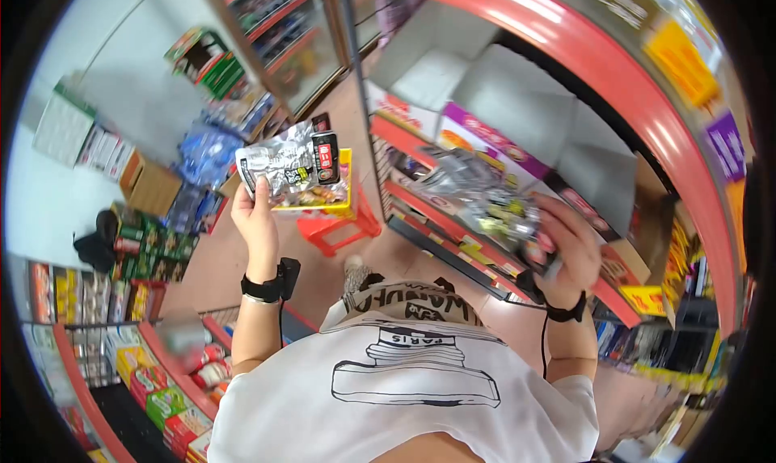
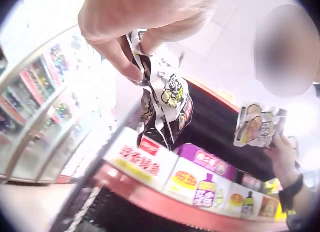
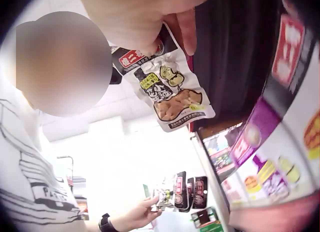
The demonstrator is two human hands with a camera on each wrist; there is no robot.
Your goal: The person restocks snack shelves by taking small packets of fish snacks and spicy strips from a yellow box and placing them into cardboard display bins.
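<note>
My left hand [image 1: 255, 216] pinches several silver-white snack packets [image 1: 279, 168] with black and red headers, thumb on top. In the left wrist view these packets [image 2: 172, 94] hang edge-on beneath the fingers. On the other side, my right hand [image 1: 570, 249] grips more silver packets [image 1: 493, 200], blurred in the head view, in front of the shelf. The right wrist view shows a packet [image 3: 170, 87] from this bunch, white with a black top, a red label and a picture of brown food pieces.
Open cardboard display boxes [image 1: 509, 144] stand along a red-edged shelf [image 1: 400, 136] at right. Below my left hand, a yellow-rimmed box [image 1: 353, 184] of packets sits on a red stool [image 1: 356, 230]. Cartons [image 1: 149, 184] are stacked by the left wall, and stocked shelves [image 1: 158, 358] stand lower left.
</note>
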